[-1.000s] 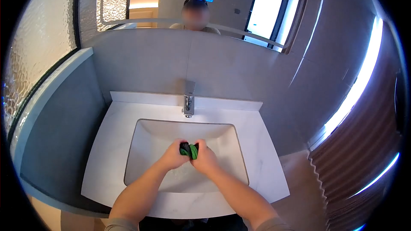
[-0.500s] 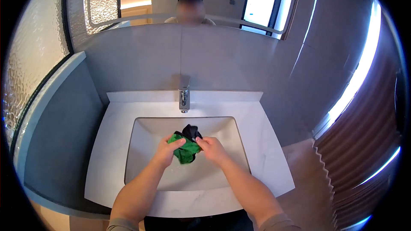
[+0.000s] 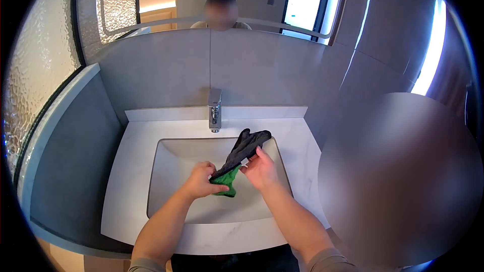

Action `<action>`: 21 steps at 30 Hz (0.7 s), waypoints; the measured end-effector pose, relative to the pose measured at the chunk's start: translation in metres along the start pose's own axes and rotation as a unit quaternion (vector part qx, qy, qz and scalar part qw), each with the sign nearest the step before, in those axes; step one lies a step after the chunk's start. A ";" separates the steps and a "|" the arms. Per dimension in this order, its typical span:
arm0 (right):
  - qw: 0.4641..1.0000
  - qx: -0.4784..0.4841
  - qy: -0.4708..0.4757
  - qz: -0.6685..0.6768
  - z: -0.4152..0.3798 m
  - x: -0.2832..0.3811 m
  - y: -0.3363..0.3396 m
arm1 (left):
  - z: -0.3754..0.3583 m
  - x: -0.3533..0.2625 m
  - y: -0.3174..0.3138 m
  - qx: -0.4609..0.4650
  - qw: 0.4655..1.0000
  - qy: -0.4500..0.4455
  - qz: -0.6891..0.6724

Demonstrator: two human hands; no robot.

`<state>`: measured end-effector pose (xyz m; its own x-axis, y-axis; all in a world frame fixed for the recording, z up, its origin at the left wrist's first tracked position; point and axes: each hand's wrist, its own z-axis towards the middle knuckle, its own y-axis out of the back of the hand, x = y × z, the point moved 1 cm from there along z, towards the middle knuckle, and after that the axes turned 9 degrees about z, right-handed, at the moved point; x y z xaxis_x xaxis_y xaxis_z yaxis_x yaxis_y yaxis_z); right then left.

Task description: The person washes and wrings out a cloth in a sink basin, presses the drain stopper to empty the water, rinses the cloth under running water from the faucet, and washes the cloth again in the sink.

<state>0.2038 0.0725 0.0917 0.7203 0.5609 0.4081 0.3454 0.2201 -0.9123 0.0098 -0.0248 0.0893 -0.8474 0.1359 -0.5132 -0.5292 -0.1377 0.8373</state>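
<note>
A two-sided cloth (image 3: 245, 147), dark grey on one face and green on the other, is held up over the white sink basin (image 3: 174, 171). My left hand (image 3: 202, 181) is closed on its lower left part, thumb lying across the green side. At its right edge, near a small white tag, my right hand (image 3: 260, 168) grips it with the fingers behind. The dark part stretches up and to the right past the right fingertips, while the green part hangs low between both hands.
A chrome faucet (image 3: 215, 113) stands behind the basin on the white marbled counter (image 3: 128, 171). A mirror (image 3: 252, 0) above reflects a person. A large blurred round patch (image 3: 401, 179) covers the right side. A grey partition (image 3: 75, 156) stands at left.
The cloth was bunched with mostly green showing; now it is spread out, its dark side extended up and right. My right hand has moved slightly right and turned more palm-up.
</note>
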 end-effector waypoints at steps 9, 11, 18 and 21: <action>0.998 -0.023 0.027 0.046 -0.028 -0.007 -0.036 | -0.005 -0.005 -0.004 -0.001 0.917 -0.109 -0.384; 0.999 -0.040 0.012 0.015 -0.027 -0.007 -0.035 | -0.005 -0.008 -0.005 0.019 0.874 -0.110 -0.474; 1.000 0.022 -0.005 -0.011 -0.011 0.006 -0.014 | 0.000 0.012 -0.011 -0.013 0.896 0.012 -0.444; 0.996 0.006 0.077 -0.054 -0.001 0.019 -0.004 | 0.006 0.018 -0.009 -0.204 0.888 0.003 -0.412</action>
<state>0.2171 0.0816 0.1030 0.7637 0.4047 0.5030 0.4188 0.2825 -0.8630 -0.0001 -0.0156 0.0735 -0.1656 0.3503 -0.9219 -0.9403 -0.3379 0.0405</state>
